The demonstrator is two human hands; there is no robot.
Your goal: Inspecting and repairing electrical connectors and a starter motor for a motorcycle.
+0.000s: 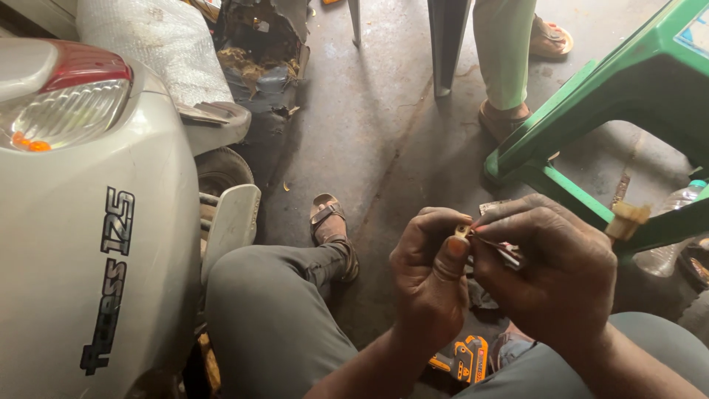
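Note:
My left hand (432, 277) pinches a small pale connector piece (462, 231) between thumb and fingers. My right hand (557, 266) is closed around a thin dark tool or wire end (508, 255) and presses it against that piece. A second small tan plastic connector (628, 219) sticks out past my right hand's knuckles. Both hands meet above my lap, between my grey-trousered knees (273, 310).
A silver scooter's rear body (88, 244) with tail light (66, 103) fills the left. A green plastic stool (628, 96) stands at right, a clear bottle (672, 222) beneath it. Another person's green-trousered legs (506, 59) stand behind. An orange-black tool (465, 360) lies on the concrete floor.

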